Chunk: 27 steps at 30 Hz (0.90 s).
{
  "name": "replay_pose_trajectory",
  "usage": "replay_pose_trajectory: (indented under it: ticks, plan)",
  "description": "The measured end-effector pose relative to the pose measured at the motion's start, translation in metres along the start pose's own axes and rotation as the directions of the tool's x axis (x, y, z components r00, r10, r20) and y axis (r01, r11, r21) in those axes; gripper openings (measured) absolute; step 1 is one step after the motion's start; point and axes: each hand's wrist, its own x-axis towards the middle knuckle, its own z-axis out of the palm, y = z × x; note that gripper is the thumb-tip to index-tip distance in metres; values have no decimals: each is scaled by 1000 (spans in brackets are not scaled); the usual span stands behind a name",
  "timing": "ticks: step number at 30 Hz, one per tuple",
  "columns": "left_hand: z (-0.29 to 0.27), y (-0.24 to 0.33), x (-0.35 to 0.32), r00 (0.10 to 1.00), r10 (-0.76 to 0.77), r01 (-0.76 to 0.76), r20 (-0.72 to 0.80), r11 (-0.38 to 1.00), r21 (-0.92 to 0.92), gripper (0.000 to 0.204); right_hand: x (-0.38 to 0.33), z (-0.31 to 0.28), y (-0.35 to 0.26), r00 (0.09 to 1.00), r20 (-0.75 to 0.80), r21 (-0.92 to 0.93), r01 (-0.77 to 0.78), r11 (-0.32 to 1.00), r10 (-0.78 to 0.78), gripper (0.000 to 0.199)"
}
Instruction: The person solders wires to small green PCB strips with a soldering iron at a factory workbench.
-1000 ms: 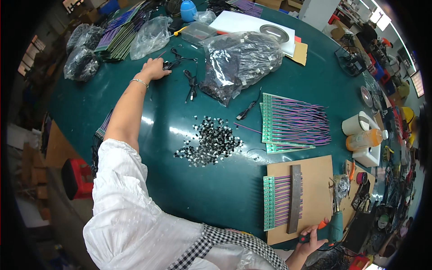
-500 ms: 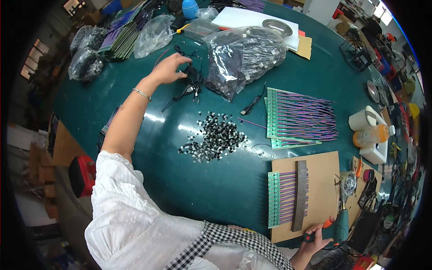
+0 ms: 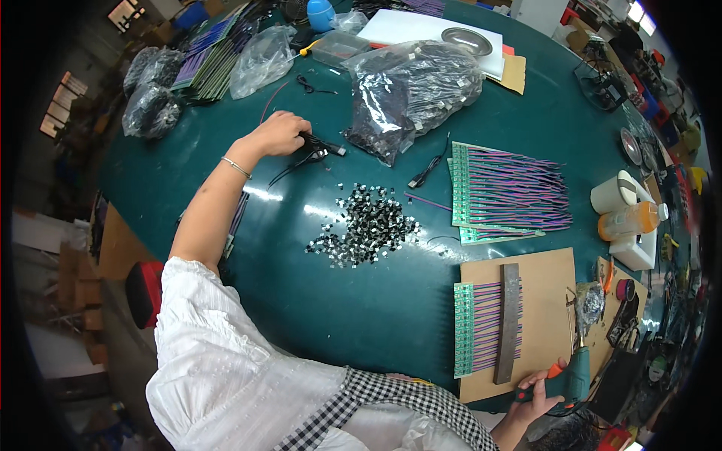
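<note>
At the far left of the table, my left hand [image 3: 282,135] is closed on a bundle of black USB cables [image 3: 322,148]. Their plugs stick out to its right, and loose ends trail toward me. My right hand [image 3: 535,400], low at the right, has its fingers around the handle of a green soldering gun [image 3: 579,373] with an orange trigger. Its thin metal tip points away from me. Beside it, a dark metal bar [image 3: 508,323] lies across the purple wires of a green circuit board strip [image 3: 464,331] on a cardboard sheet [image 3: 545,301].
A heap of small black-and-silver connectors [image 3: 365,227] lies mid-table. Beyond are a large filled plastic bag [image 3: 417,86], a single USB cable [image 3: 429,171] and wired board strips [image 3: 511,192]. An orange bottle [image 3: 632,222] stands at the right; a metal dish [image 3: 466,40] rests at the back.
My left hand has come slightly nearer and closed on the cable bundle, turning its plugs to the right. One black cable now lies apart behind it. My right hand keeps its hold.
</note>
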Motion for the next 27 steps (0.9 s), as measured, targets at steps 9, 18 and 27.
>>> replay_pose_trajectory:
  ticks: [9, 18, 27]
  plan:
    - [48, 44, -45, 962, -66, 24, -266, 987, -159, 37, 1, -2, 3, 999, 32, 46, 39, 998, -40, 58]
    - [54, 128, -82, 959, 41, -124, -281, 951, -282, 42, 1, -8, 5, 996, 80, 56, 30, 998, -34, 58]
    - [34, 7, -40, 677, -585, 564, -446, 802, -197, 39, -2, -8, 3, 1000, 2, 64, 11, 998, -11, 60]
